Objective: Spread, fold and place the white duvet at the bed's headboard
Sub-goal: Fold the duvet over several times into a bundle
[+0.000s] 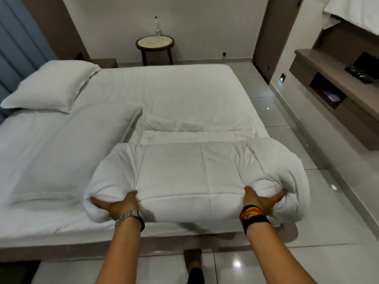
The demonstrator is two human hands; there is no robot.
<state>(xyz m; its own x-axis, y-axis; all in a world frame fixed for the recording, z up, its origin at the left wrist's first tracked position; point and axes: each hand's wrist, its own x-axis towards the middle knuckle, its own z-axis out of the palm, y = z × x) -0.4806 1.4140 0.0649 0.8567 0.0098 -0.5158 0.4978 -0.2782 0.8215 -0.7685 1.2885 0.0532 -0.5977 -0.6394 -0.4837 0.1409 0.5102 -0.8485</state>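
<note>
The white quilted duvet point(188, 171) lies folded into a thick bundle at the near right corner of the bed point(51, 171), partly overhanging the edge. My left hand point(119, 203), with a metal watch on the wrist, grips the bundle's near left end, thumb on top. My right hand point(262, 199), with a black and orange wristband, grips the near right end the same way. The blue padded headboard point(18, 52) stands at the far left. A white pillow point(51, 87) lies against it.
A flat folded white sheet point(196, 128) lies on the bed just beyond the duvet. A small round table point(154, 45) with a bottle stands by the far wall. A wooden shelf unit point(336, 87) runs along the right wall. Glossy tiled floor point(307, 253) surrounds the bed.
</note>
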